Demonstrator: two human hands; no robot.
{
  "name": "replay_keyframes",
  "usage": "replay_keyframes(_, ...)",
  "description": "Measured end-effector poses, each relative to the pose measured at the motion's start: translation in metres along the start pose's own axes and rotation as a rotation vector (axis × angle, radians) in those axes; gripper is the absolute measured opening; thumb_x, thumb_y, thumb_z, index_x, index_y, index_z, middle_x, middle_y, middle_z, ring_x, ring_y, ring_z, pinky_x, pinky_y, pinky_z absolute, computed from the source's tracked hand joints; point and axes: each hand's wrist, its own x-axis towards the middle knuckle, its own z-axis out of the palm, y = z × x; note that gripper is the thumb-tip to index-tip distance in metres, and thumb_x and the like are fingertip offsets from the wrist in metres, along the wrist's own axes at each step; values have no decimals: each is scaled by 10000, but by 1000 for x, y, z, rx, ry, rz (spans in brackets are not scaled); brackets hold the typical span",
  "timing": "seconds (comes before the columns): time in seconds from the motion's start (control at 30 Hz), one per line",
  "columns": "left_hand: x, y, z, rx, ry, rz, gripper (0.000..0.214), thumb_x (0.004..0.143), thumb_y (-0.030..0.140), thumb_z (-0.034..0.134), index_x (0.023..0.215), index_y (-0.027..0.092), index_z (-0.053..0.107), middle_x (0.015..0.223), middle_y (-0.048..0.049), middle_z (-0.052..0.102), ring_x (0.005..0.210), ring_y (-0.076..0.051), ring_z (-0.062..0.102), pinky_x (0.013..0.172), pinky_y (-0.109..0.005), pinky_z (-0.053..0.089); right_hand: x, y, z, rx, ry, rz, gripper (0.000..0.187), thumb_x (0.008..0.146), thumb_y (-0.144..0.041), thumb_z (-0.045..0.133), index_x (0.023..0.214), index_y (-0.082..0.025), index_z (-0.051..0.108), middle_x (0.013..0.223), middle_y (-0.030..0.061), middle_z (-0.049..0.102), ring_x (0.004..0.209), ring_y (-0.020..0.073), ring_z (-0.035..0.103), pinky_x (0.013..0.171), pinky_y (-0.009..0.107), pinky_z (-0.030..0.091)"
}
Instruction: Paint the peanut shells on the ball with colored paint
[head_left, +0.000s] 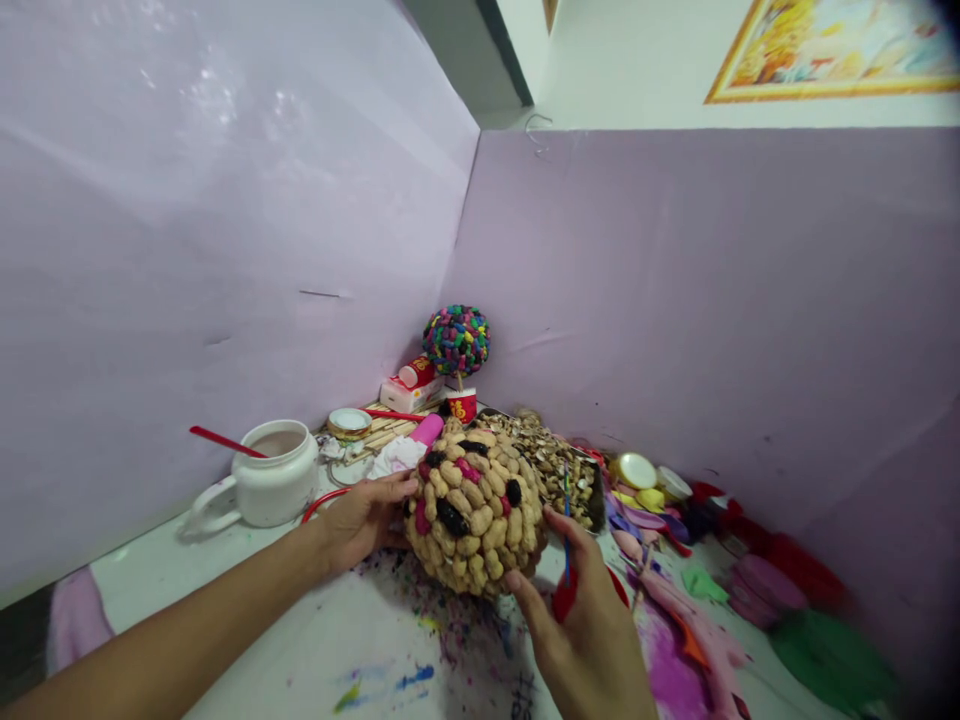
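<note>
Item: round tan peanut-shell ball (474, 510), left hand (364, 520) cupped on it at nine o'clock. Right hand (585, 625), five o'clock, pinches thin blue stick (567, 530).

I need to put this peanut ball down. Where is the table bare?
Barest: the paint-flecked tabletop between left hand and right hand (holding a brush), below the peanut ball; also the strip in front of the white mug. Crowded: the peanut tray behind and the coloured scraps at far right.
</note>
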Motion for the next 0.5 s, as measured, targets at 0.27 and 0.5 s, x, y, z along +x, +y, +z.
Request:
replay_keyframes(0.27,4,2,-1,-19,96,-40,265,767,299,621,989,163,666,801,-67,737,882,-299,665,787,-414,490,9,-13,-31,-24,35,-21,474,859,-414,540,1283,-205,507,1262,124,662,1129,275,663,881,404,570)
replay_keyframes(0.5,7,6,-5,-35,102,-58,300,754,276,607,1006,124,663,820,-109,760,861,-308,695,748,-389,507,20,-18,-71,81,182,74,370,864,-465,499,1089,-220,660,1112,102,746,1020,267,712,817,382,579)
